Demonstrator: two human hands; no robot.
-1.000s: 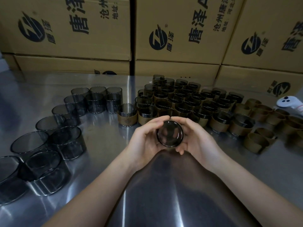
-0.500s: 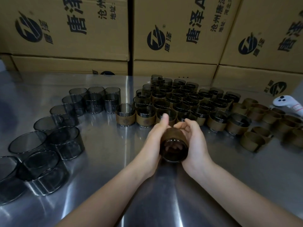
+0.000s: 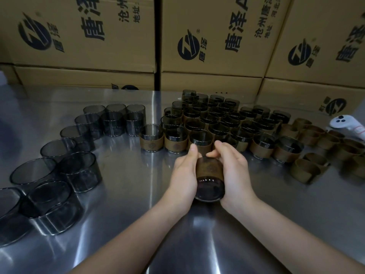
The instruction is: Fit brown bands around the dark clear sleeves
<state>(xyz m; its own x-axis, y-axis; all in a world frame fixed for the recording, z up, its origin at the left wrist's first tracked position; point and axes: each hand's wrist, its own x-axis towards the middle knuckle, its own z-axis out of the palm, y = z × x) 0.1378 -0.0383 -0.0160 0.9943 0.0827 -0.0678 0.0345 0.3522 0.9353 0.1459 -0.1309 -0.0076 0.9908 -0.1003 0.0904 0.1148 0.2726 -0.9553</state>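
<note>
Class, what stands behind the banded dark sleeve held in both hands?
Behind the dark clear sleeve with its brown band, rows of banded sleeves stand upright on the steel table. The left hand and right hand hide the nearest one's lower part.

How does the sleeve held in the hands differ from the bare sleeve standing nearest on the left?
The held sleeve wears a brown band; the bare sleeve has none. The held sleeve lies tilted, open end toward the camera, between the left hand and right hand; the bare sleeve stands upright on the table, untouched. Both are dark, clear cylinders.
</note>
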